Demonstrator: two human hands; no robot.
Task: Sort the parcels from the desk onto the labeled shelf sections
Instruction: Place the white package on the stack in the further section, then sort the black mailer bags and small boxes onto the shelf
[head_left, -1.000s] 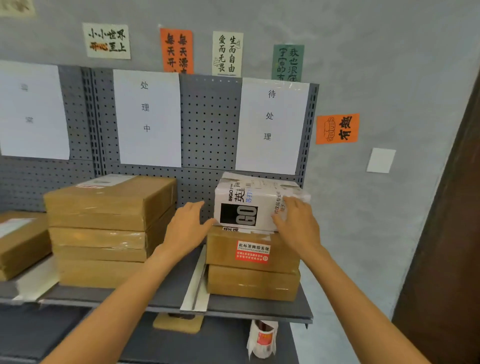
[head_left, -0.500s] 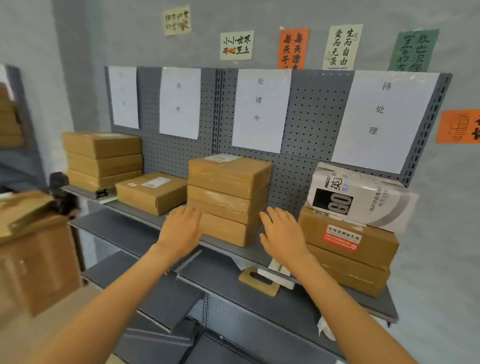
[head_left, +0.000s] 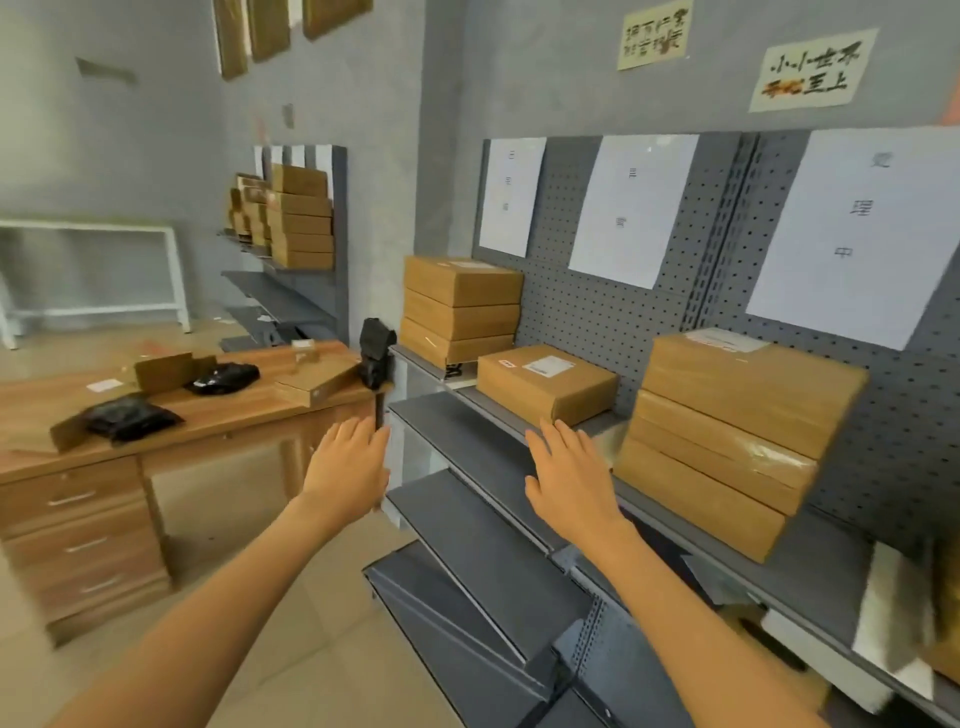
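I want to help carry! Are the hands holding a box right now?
No, the left hand and right hand are both open and empty.

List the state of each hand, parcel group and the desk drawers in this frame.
left hand: open, empty
right hand: open, empty
three-box stack: on shelf, upright
single labelled box: flat on shelf
tall box stack: on shelf
black bags: lying on the desk
desk drawers: closed
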